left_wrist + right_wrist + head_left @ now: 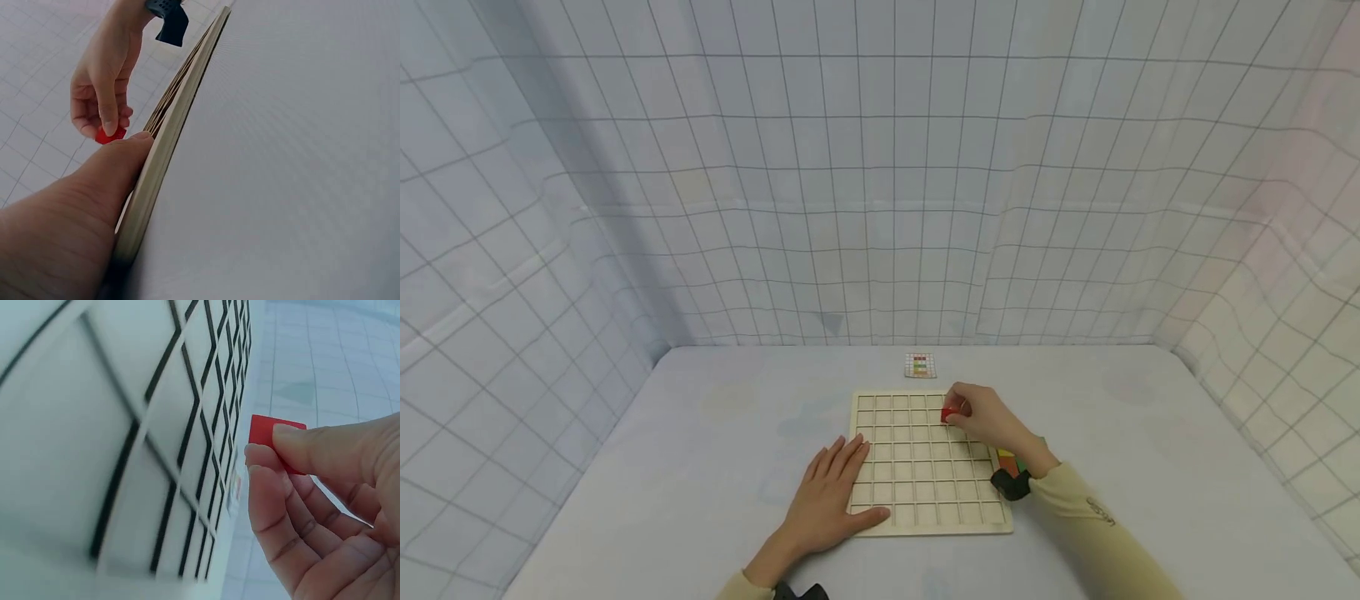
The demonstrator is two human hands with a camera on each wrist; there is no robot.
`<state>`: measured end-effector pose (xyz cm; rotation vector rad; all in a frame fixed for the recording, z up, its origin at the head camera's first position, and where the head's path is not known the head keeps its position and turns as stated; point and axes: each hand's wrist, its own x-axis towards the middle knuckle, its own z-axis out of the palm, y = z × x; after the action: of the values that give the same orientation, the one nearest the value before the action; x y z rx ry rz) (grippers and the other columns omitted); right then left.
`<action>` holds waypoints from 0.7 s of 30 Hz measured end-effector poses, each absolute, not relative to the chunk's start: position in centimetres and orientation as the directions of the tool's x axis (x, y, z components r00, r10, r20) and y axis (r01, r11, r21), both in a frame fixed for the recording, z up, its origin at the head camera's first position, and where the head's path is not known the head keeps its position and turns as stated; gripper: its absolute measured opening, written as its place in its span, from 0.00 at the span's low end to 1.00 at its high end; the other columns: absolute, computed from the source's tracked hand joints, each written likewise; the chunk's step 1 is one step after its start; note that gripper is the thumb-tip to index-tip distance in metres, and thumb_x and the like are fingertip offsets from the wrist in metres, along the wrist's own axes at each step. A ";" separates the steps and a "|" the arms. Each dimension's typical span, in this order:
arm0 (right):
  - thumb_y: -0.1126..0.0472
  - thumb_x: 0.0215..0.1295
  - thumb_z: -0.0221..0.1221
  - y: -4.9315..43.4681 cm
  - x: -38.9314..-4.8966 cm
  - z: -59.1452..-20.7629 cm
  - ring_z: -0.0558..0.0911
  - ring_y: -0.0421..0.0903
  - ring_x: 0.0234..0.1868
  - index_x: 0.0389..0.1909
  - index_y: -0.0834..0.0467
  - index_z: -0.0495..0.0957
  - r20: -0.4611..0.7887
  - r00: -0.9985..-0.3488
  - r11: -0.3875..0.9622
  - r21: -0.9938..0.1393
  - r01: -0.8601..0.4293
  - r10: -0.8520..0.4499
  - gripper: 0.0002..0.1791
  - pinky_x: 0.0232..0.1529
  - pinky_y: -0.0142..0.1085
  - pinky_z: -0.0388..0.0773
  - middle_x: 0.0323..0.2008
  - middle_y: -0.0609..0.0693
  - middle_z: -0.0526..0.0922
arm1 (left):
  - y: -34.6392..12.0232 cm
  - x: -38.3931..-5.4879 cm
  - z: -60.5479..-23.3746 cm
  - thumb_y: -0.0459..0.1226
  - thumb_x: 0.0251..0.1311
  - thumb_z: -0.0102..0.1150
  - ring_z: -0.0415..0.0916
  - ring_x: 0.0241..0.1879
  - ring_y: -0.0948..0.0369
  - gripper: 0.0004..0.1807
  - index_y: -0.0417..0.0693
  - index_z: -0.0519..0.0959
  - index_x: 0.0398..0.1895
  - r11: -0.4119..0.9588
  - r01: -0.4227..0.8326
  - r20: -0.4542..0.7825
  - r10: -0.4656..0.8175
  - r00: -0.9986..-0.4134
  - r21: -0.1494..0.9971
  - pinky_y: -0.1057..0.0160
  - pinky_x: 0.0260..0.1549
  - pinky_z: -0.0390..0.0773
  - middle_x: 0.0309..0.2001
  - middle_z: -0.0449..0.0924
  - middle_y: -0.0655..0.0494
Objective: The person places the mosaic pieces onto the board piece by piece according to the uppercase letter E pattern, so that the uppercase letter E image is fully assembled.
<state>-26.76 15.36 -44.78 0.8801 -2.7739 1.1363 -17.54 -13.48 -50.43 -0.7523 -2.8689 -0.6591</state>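
Observation:
A pale wooden board (932, 530) with a grid of square cells lies on the table. My left hand (826, 507) rests across its left edge with fingers straight, the thumb over the near left corner. Between thumb and fingertips, my right hand (988, 417) pinches a small red square tile (261, 430). In the head view the tile overlaps the far right part of the board. The right wrist view shows it held beside the grid (156, 431), gripped along one edge.
Beyond the board's far edge lies a small card (920, 366) printed with a coloured grid pattern. Several coloured tiles (1008, 464), yellow, orange and green, lie by the board's right edge, partly hidden under my right wrist. A white gridded curtain (880, 192) surrounds the white table.

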 end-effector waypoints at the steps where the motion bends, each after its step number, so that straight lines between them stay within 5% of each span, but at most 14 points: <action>1: 0.70 0.60 0.62 14.9 -27.0 -45.0 0.73 0.40 0.26 0.34 0.58 0.76 0.223 -0.844 0.570 -0.650 -0.502 -0.488 0.05 0.28 0.34 0.73 0.30 0.45 0.76 | -13.5 -17.5 -50.5 0.68 0.56 0.49 0.42 0.72 0.49 0.51 0.44 0.54 0.74 0.784 0.491 0.209 0.444 -0.871 0.380 0.46 0.66 0.41 0.73 0.51 0.50; 12: 0.70 0.59 0.60 10.3 -28.4 -45.8 0.76 0.40 0.28 0.33 0.57 0.81 0.139 -0.888 0.547 -0.743 -0.386 -0.438 0.05 0.31 0.34 0.74 0.29 0.44 0.78 | -13.7 -17.5 -50.7 0.68 0.56 0.48 0.41 0.72 0.50 0.50 0.46 0.54 0.74 0.785 0.499 0.229 0.444 -0.866 0.366 0.47 0.66 0.41 0.73 0.50 0.52; 21: 0.68 0.60 0.61 8.9 -28.5 -46.1 0.76 0.39 0.29 0.33 0.56 0.83 0.157 -0.897 0.598 -0.697 -0.397 -0.413 0.05 0.31 0.34 0.75 0.29 0.44 0.80 | -13.6 -17.6 -50.8 0.69 0.56 0.47 0.42 0.71 0.48 0.51 0.44 0.55 0.73 0.786 0.510 0.242 0.450 -0.859 0.349 0.46 0.66 0.43 0.73 0.51 0.50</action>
<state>-28.50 8.88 -46.13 0.7165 -2.8262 1.2243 -17.62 -13.57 -50.79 -0.7656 -2.8296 -0.6160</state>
